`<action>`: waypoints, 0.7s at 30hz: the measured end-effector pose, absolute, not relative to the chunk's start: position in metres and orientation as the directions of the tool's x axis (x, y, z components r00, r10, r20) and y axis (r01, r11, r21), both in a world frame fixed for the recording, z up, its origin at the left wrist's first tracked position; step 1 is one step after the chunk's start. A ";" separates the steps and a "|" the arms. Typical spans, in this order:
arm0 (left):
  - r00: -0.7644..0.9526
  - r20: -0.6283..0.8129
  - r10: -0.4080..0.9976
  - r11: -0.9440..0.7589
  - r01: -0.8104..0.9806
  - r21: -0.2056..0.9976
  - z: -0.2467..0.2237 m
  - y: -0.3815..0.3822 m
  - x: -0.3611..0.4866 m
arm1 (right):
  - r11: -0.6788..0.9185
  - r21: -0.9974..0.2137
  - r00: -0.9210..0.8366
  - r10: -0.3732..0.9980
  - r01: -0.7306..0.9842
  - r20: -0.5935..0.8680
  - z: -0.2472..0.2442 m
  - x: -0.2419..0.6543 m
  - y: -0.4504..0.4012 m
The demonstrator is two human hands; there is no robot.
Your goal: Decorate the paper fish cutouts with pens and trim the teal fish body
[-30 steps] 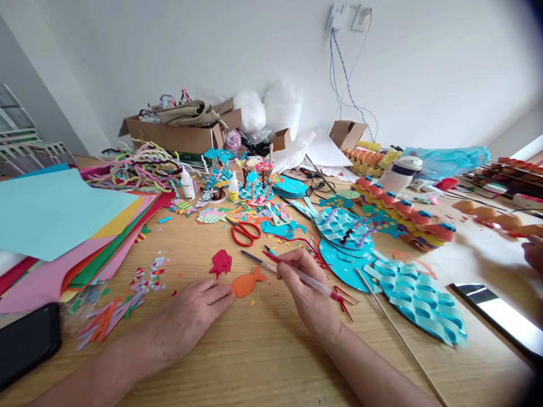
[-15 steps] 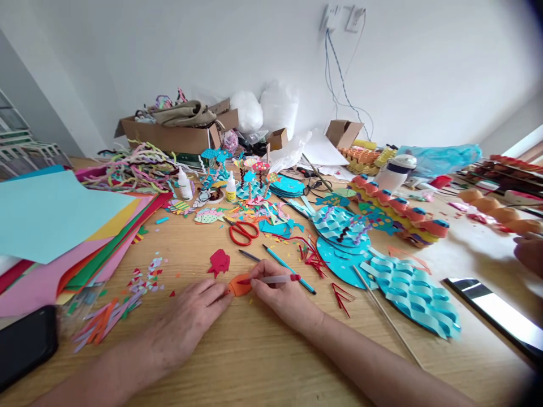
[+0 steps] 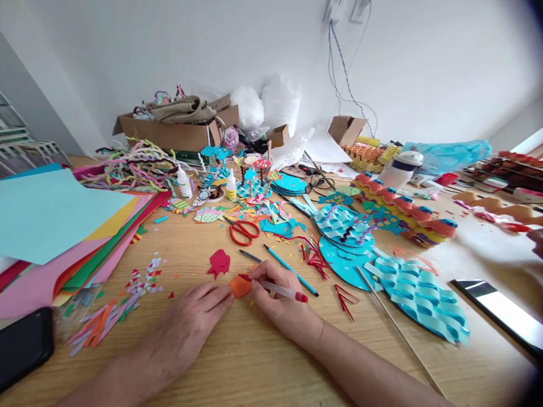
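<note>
Between my hands, a small orange paper fish lies on the wooden table. The fingertips of my left hand are pressed together on its left end and hold it down. A red pen with a clear barrel is pinched in my right hand, its tip at the upper edge of the fish. Just beyond lies a dark red paper fish. A black pen and a blue pen rest past my right hand.
Red scissors lie among paper scraps beyond the hands. Coloured paper sheets and a phone are at left. Blue woven-paper fish, a thin stick and a dark tablet lie at right. Another person's hand shows at the right edge.
My right hand has tilted the red pen, its rear end lower and farther right. My left fingertips cover more of the orange fish's left end. The view has shifted slightly.
</note>
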State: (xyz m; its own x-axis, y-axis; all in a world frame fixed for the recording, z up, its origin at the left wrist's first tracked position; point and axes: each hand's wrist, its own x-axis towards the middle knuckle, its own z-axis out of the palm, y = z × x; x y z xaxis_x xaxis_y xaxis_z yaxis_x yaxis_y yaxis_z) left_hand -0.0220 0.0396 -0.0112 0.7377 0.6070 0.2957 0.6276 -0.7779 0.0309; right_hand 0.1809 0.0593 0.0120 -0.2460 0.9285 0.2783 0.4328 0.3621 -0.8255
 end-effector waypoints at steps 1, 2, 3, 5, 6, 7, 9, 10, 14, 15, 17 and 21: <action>0.744 0.312 0.590 -0.785 0.619 0.008 -0.012 0.039 -0.022 | 0.395 -0.804 -0.258 0.916 0.445 0.307 0.014 0.182 0.059; 0.750 0.326 0.576 -0.790 0.613 -0.015 -0.012 0.039 -0.021 | 0.424 -0.787 -0.276 0.903 0.449 0.330 0.015 0.182 0.058; 0.752 0.334 0.568 -0.790 0.612 -0.034 -0.012 0.039 -0.021 | 0.446 -0.777 -0.298 0.891 0.445 0.341 0.015 0.182 0.059; 0.751 0.342 0.564 -0.785 0.617 -0.059 -0.010 0.038 -0.020 | 0.465 -0.778 -0.343 0.877 0.422 0.337 0.013 0.182 0.060; 0.751 0.342 0.565 -0.783 0.619 -0.066 -0.009 0.038 -0.020 | 0.462 -0.785 -0.358 0.875 0.413 0.326 0.011 0.182 0.062; 0.752 0.340 0.565 -0.782 0.619 -0.069 -0.008 0.037 -0.020 | 0.450 -0.793 -0.364 0.879 0.412 0.309 0.009 0.182 0.063; 0.757 0.333 0.562 -0.786 0.615 -0.072 -0.006 0.036 -0.020 | 0.416 -0.801 -0.355 0.894 0.431 0.273 0.006 0.181 0.064; 0.760 0.331 0.559 -0.787 0.612 -0.076 -0.005 0.036 -0.020 | 0.403 -0.802 -0.345 0.901 0.441 0.263 0.005 0.181 0.065; 0.761 0.330 0.558 -0.782 0.615 -0.097 -0.001 0.037 -0.018 | 0.391 -0.821 -0.335 0.905 0.415 0.262 0.005 0.180 0.065; 0.762 0.333 0.556 -0.782 0.615 -0.102 -0.001 0.037 -0.017 | 0.384 -0.832 -0.335 0.906 0.401 0.257 0.006 0.180 0.065; 0.762 0.343 0.549 -0.784 0.612 -0.107 0.000 0.037 -0.016 | 0.358 -0.852 -0.333 0.913 0.382 0.234 0.006 0.180 0.065; 0.757 0.348 0.553 -0.779 0.618 -0.106 0.000 0.037 -0.016 | 0.358 -0.850 -0.333 0.914 0.386 0.233 0.006 0.178 0.065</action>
State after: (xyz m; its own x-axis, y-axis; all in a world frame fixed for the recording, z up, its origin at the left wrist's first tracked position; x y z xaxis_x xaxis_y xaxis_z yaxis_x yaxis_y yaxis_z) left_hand -0.0160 0.0371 0.0002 0.7571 0.5528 0.3481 0.6176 -0.7793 -0.1058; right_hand 0.1782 0.0652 0.0058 -0.3327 0.9137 0.2335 0.3865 0.3579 -0.8500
